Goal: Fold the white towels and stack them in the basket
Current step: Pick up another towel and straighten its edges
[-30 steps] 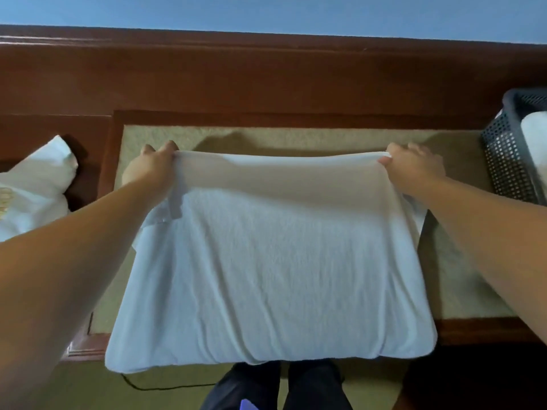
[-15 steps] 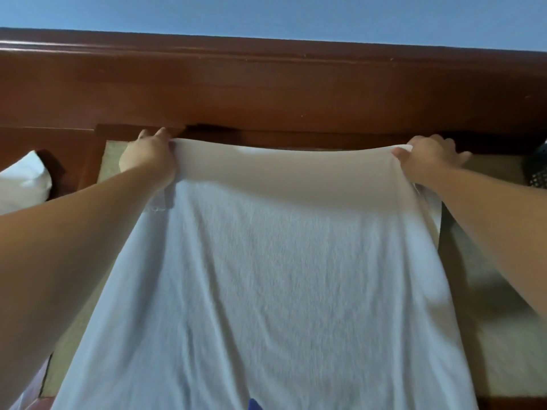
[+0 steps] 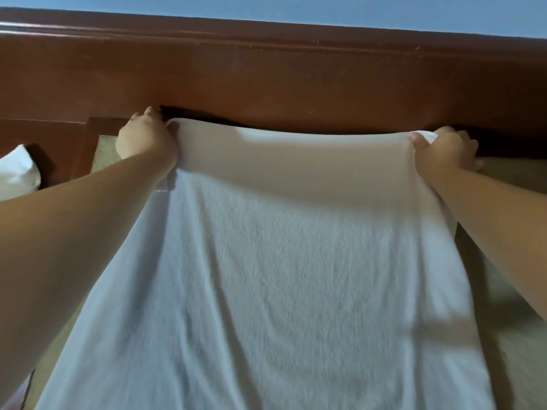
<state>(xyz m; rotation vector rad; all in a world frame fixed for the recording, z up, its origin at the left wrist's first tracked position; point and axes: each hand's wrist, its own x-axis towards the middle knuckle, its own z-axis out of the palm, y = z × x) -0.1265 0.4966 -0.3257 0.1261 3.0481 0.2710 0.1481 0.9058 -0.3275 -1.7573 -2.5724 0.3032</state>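
Note:
A large white towel (image 3: 266, 276) fills the middle of the view, lifted and stretched between both hands. My left hand (image 3: 145, 139) grips its top left corner. My right hand (image 3: 441, 152) grips the top right corner, with cloth bunched over the thumb. The top edge is held taut in front of the dark wooden board. The towel hangs down past the bottom of the frame, and its lower edge is hidden. The basket is out of view.
A dark red-brown wooden board (image 3: 266, 78) runs across the back, under a blue wall. A beige padded surface (image 3: 509, 291) shows to the right and left of the towel. Another white cloth (image 3: 17, 173) lies at the far left.
Both hands have raised the towel's top edge up and away, and the view has tilted up. The towel has left the surface, and the basket has slipped out of view.

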